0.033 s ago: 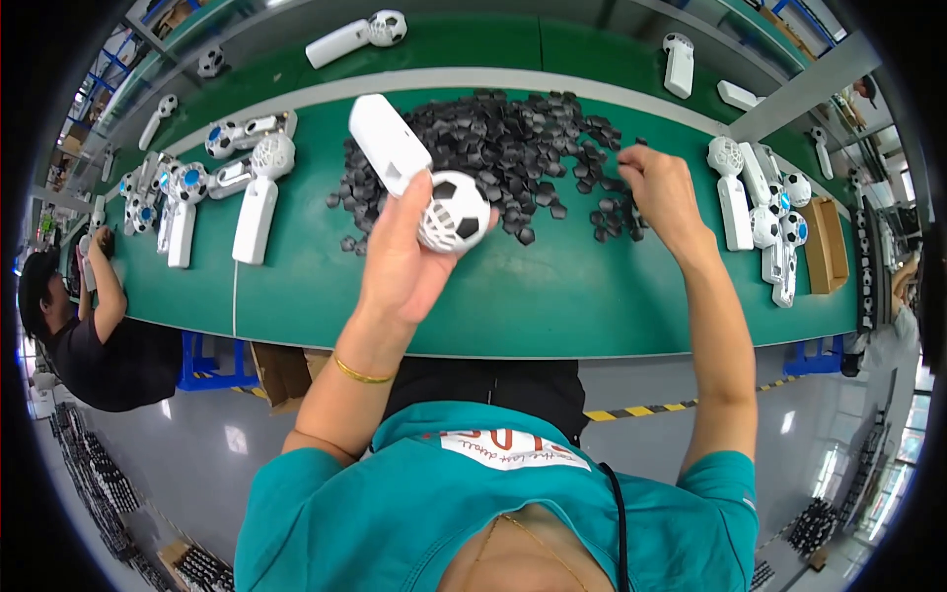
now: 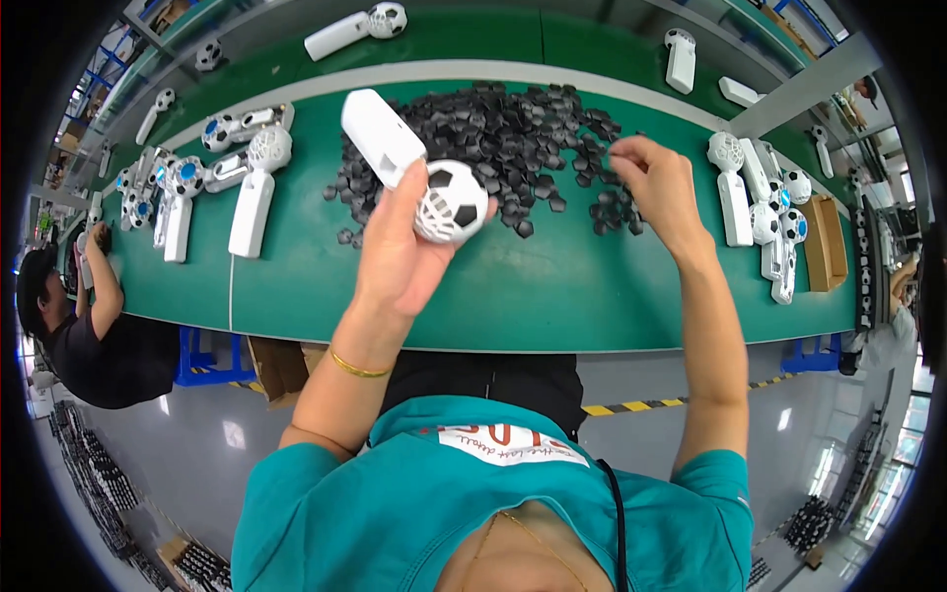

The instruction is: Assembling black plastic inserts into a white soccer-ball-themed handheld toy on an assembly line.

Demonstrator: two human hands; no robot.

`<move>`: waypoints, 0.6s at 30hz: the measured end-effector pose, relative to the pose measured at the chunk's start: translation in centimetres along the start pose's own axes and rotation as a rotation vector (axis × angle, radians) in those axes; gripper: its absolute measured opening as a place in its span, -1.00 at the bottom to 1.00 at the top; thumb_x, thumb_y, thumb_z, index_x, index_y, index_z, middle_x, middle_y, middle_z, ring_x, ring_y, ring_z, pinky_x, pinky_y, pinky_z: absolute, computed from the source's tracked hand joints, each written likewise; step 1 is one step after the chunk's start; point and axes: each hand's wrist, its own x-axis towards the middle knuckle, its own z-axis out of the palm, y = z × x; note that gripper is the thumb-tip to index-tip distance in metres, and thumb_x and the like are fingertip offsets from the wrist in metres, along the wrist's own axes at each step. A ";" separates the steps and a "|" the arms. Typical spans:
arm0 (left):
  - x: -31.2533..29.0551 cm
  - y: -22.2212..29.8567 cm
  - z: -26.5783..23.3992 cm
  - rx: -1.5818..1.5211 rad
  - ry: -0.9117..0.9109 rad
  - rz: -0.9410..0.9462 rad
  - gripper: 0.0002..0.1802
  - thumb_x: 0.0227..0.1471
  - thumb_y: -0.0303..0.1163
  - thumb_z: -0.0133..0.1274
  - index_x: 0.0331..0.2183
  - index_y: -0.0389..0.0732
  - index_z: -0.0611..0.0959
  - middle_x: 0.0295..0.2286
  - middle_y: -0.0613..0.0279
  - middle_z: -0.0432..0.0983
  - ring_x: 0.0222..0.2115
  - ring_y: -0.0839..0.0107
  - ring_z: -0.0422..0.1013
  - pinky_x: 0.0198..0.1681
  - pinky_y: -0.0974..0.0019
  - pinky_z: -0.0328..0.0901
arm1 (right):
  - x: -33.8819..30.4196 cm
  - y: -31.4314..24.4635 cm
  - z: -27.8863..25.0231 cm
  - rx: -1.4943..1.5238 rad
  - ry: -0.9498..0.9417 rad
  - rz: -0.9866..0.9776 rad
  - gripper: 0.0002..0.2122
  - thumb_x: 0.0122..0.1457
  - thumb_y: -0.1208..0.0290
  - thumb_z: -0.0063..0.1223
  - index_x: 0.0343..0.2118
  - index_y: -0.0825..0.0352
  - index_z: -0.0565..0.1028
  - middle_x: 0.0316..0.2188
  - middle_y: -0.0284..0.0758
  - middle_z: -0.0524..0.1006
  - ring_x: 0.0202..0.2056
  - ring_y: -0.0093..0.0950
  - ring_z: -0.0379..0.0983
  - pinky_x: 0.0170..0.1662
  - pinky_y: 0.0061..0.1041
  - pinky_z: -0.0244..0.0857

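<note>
My left hand [image 2: 400,247] is closed around a white handheld fan with a football-patterned head [image 2: 452,202] and a white handle [image 2: 380,133]. Black panels fill part of the head; its near side shows open white slots. The handle slants toward the far left, the head resting by my thumb. My right hand [image 2: 659,187] is at the right edge of a heap of black pentagonal pieces [image 2: 483,133]. Thumb and forefinger are drawn together, and whether a piece is between them is hidden. A small cluster of the same pieces [image 2: 614,212] lies just below that hand.
Several white fans [image 2: 178,197] are grouped at the left, one standing apart [image 2: 254,212]. More fans [image 2: 774,232] lie at the right beside an open cardboard box [image 2: 824,242]. Farther back, fans rest on a green belt [image 2: 493,39]. Another person [image 2: 89,326] sits at the left.
The whole view has shifted slightly. My right hand has moved a little left along the heap's edge; my left hand still holds the fan.
</note>
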 end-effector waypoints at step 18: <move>-0.3 -1.6 2.2 -0.162 -0.014 -0.039 -0.56 0.20 -0.05 -0.12 -0.14 -0.25 0.42 -0.23 0.10 0.48 -0.20 0.23 0.43 -0.11 0.13 0.37 | -7.7 -10.1 9.5 0.904 0.323 -0.146 -0.87 0.08 0.59 0.18 -0.32 0.42 0.47 -0.39 -0.37 0.48 -0.42 -0.67 0.40 -0.35 -0.69 0.32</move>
